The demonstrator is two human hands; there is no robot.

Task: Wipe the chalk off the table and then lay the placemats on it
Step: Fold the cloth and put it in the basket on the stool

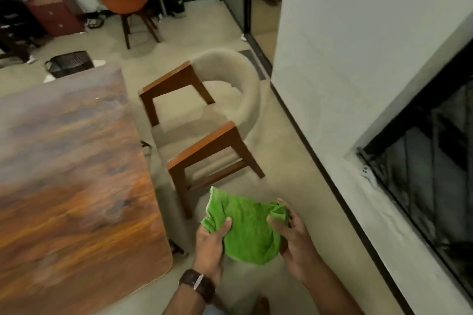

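Note:
A green cloth (249, 227) hangs between both hands over the floor, to the right of the table's near corner. My left hand (211, 245), with a brown watch on its wrist, grips the cloth's left edge. My right hand (294, 240) holds its bunched right edge. The wooden table (69, 174) fills the left side of the view; its top looks blurred and I cannot make out chalk on it, only a small white speck (97, 97) near the far edge. No placemats are in sight.
A beige armchair with wooden arms (204, 120) stands beside the table's right edge. A white wall (332, 59) and a dark window (430, 161) run along the right. Further back stand an orange chair (122, 0), a red cabinet (55, 11) and a black basket (69, 62).

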